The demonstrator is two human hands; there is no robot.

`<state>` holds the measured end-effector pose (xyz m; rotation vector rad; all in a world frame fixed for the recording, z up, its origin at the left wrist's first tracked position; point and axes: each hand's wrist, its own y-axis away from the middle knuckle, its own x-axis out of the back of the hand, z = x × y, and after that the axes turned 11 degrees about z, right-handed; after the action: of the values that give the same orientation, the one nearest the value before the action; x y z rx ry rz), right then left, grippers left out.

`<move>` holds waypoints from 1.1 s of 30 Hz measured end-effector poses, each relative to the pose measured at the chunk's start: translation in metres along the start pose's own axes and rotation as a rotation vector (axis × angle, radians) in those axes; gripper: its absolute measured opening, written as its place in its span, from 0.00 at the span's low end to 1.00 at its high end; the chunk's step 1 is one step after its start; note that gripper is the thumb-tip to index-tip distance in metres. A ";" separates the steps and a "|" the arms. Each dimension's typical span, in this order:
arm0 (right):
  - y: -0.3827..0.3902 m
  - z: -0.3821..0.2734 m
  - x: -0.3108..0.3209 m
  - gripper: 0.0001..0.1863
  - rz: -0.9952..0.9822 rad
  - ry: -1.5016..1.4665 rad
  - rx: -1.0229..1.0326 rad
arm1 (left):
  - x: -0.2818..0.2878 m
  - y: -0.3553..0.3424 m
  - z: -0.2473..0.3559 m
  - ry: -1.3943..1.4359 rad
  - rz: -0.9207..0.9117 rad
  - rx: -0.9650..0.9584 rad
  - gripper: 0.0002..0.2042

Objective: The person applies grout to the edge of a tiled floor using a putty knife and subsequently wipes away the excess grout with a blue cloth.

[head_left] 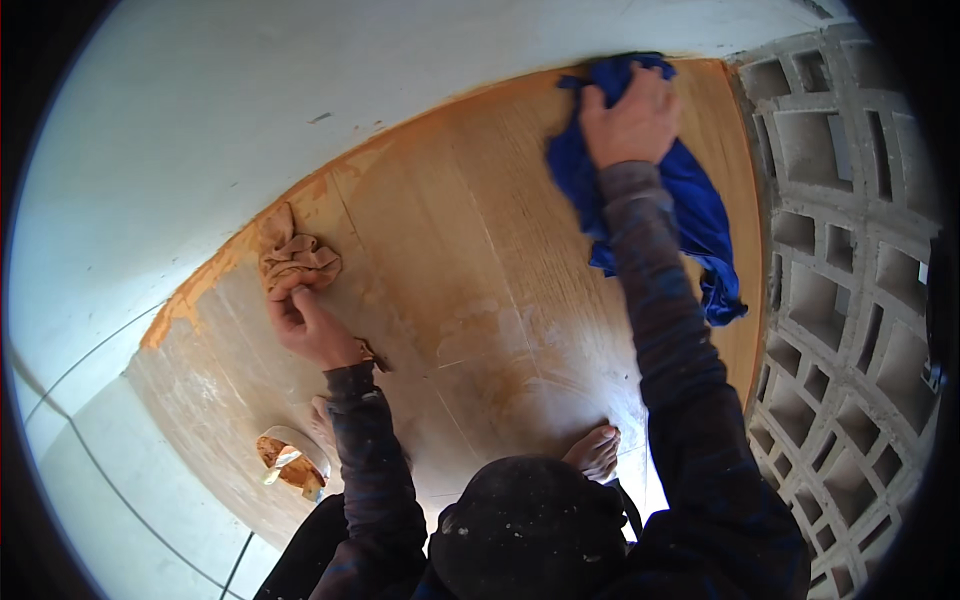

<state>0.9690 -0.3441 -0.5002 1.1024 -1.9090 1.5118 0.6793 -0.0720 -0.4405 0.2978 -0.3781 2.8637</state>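
Note:
My left hand (pixel 308 325) is closed on a crumpled cloth (pixel 300 260), tan and stained orange, at the left edge of the wood-look tiled floor (pixel 430 260). My right hand (pixel 632 120) grips a blue cloth (pixel 700 205) at the far right, up against the pale wall. The cloth's loose end trails toward me over the tiles, partly behind my right forearm. An orange paste band (pixel 365 150) runs along the seam between floor and wall, between the two hands. Whitish haze marks the nearer tiles.
A small round tub (pixel 312 458) of orange paste with a spatula (pixel 285 462) stands near my left side. A grey openwork block wall (pixel 830 230) rises along the right. The pale wall (pixel 290 80) curves across the far side. My bare foot (pixel 597 450) rests on the floor.

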 end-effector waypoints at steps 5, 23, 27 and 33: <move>0.055 -0.109 0.038 0.44 -0.210 -0.082 -0.030 | -0.001 -0.010 0.009 0.100 0.046 0.114 0.07; 0.027 -0.087 0.123 0.28 -0.272 -1.051 -0.584 | 0.005 0.063 0.082 -0.072 -0.163 -0.209 0.06; -0.074 0.094 0.039 0.51 0.125 -0.206 -0.072 | -0.030 0.116 0.088 -0.023 -0.374 -0.083 0.07; -0.037 0.076 -0.011 0.48 -0.003 0.065 0.152 | -0.021 0.118 0.079 0.045 -0.362 0.139 0.06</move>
<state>1.0146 -0.4153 -0.5086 1.1051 -1.7729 1.6930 0.6824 -0.2091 -0.3978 0.2917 -0.1018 2.5377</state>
